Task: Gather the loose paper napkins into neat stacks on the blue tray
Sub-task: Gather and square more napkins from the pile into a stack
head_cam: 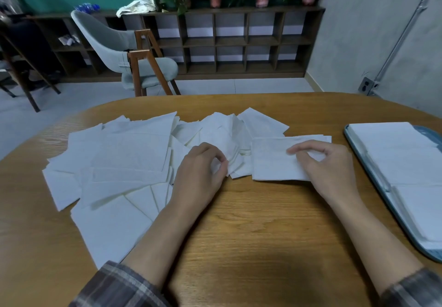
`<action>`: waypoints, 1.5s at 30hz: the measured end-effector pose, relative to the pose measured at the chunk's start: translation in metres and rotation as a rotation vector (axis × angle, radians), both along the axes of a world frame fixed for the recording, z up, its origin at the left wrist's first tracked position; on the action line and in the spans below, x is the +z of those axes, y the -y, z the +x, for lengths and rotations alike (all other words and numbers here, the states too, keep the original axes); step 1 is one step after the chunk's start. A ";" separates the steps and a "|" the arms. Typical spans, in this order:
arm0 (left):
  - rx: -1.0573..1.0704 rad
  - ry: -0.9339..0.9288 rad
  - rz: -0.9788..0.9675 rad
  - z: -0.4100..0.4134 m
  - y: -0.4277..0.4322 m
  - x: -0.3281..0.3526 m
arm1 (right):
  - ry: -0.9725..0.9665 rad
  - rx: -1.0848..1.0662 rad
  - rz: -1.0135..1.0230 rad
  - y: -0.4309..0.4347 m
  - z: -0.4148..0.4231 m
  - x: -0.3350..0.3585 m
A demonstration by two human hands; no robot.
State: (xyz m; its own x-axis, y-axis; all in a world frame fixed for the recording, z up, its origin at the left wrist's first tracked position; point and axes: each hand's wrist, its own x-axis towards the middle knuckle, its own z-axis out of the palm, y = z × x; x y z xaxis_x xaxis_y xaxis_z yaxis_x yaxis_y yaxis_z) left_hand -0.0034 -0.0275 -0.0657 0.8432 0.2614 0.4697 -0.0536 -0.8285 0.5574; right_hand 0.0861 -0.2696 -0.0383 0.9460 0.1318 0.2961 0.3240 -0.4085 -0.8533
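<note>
Several loose white paper napkins point(124, 161) lie spread in an overlapping heap over the left and middle of the wooden table point(251, 223). My left hand point(201, 168) pinches a crumpled napkin point(229, 161) at the heap's right edge. My right hand point(327, 165) pinches the right side of a small flat stack of napkins point(275, 161) lying on the table. At the far right sits the blue tray point(378, 177), holding neat white napkin stacks point(401, 153).
A grey chair with wooden legs point(129, 55) stands beyond the table's far edge. Behind it a low dark shelf unit point(229, 41) carries potted plants. The tray runs past the right edge of the view.
</note>
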 end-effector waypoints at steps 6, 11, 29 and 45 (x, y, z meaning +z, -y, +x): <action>-0.307 -0.081 0.122 -0.011 0.018 0.009 | 0.001 -0.131 0.063 0.004 0.007 0.002; -0.488 -0.177 0.192 -0.020 0.033 0.009 | 0.027 -0.132 0.097 0.003 0.005 0.003; -0.202 -0.077 -0.076 -0.012 0.013 0.009 | 0.049 0.038 0.171 -0.002 -0.001 0.002; -0.184 0.063 -0.565 -0.022 0.017 0.039 | -0.274 0.555 0.244 -0.021 -0.025 0.003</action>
